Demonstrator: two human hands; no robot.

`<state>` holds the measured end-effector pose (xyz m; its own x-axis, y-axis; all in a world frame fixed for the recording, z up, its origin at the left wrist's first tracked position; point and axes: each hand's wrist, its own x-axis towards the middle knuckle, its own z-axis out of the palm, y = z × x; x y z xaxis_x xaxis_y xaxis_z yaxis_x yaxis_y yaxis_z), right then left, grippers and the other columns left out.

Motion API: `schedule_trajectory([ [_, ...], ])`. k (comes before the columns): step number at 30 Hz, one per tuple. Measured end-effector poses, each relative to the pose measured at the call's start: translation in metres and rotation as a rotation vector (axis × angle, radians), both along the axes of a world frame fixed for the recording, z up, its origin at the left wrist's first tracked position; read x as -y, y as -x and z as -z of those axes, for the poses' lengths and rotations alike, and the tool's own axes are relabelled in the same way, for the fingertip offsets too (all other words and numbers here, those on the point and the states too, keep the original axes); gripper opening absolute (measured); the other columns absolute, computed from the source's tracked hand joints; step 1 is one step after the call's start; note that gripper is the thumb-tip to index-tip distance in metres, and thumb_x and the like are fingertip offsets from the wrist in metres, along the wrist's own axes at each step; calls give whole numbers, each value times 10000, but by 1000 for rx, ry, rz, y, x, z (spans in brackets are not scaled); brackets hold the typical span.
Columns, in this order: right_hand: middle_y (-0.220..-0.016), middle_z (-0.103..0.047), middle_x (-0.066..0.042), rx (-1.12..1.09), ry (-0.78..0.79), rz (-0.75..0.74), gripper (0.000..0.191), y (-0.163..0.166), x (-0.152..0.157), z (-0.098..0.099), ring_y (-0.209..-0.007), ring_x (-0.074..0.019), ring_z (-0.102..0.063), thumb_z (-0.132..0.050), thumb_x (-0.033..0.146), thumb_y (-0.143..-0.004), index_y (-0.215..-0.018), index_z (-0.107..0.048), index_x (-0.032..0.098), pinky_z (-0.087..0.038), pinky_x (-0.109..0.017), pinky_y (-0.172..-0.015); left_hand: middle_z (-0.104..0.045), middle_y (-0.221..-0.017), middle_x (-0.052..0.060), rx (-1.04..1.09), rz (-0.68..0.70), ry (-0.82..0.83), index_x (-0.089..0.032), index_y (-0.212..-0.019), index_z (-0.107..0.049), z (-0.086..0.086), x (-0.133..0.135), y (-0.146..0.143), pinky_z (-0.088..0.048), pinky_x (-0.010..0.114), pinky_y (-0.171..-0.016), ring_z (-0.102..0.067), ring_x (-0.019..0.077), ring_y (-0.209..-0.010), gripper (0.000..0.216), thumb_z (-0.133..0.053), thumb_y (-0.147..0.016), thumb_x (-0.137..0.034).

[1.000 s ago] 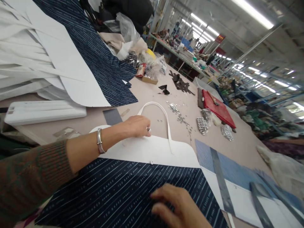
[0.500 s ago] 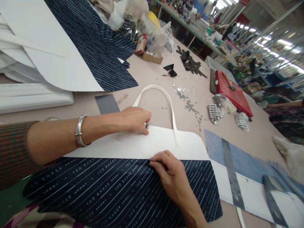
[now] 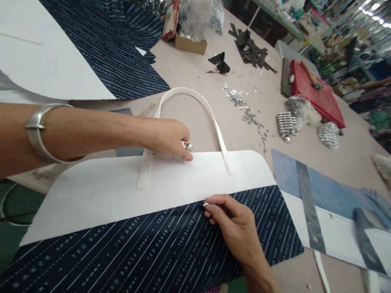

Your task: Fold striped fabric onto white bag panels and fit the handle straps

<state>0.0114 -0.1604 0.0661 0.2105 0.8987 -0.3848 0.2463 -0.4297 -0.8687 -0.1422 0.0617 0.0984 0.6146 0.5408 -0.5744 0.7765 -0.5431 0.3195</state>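
A white bag panel [image 3: 100, 179] lies in front of me, with a white strap handle [image 3: 195, 92] arching from its upper edge. Navy striped fabric printed with lettering [image 3: 146, 252] covers its lower part. Over the panel's top edge, between the strap ends, my left hand [image 3: 168, 136] is closed around small silvery metal pieces [image 3: 187, 145] that peek out by the thumb. My right hand [image 3: 233, 221] pinches a small whitish piece [image 3: 205, 204] at the fabric's upper edge. Its exact kind is too small to tell.
Loose silvery bits [image 3: 241, 106] are scattered beyond the strap. A hammer [image 3: 311, 76] rests on a red block [image 3: 317, 93]. At right lies a blue and white panel [image 3: 332, 207] with grey strips. More striped fabric [image 3: 122, 53] and a cardboard box [image 3: 191, 44] are at the back.
The view has shifted down and closer. More of the white panel shows at left, and the fabric edge now slants. A whitish piece has come into sight in my right fingertips.
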Motion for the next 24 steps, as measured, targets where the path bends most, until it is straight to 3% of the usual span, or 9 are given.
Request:
schedule_trajectory([
  [5,-739,-692,19,57,-41,-65,96,2,-1,1,-630,-103,-622,-650,261,-867,-892,-741,243,-525,-223,-599,-667,-784,21,-5,-47,53,-196,-1041,-685,-4,5,4,-401,292,-747,-581,197,-743,403,-703,-715,-433],
  [9,-753,-706,25,128,-61,-109,92,4,0,0,-644,-110,-630,-658,253,-863,-892,-745,259,-524,-242,-636,-631,-655,-2,1,60,21,-227,-854,-725,-12,10,3,-400,298,-737,-577,203,-721,249,-717,-699,-422],
  [14,-824,-741,14,192,-103,-163,98,7,0,-2,-722,-134,-664,-651,244,-869,-881,-748,254,-540,-278,-730,-620,-628,-13,86,92,247,-235,-713,-691,-6,4,6,-370,283,-628,-550,171,-629,244,-627,-732,-470],
  [19,-811,-739,14,217,-78,-200,100,6,-2,-3,-706,-136,-660,-648,233,-867,-884,-745,248,-530,-279,-706,-466,-524,-15,109,22,597,-210,-600,-553,4,-7,7,-300,275,-497,-386,119,-484,362,-604,-724,-546],
  [24,-828,-737,18,233,-77,-212,98,8,-2,-3,-742,-140,-664,-642,240,-869,-881,-739,257,-510,-279,-697,-481,-541,-7,119,-83,636,-212,-668,-580,6,-12,0,-288,258,-457,-424,116,-479,369,-579,-777,-564],
])
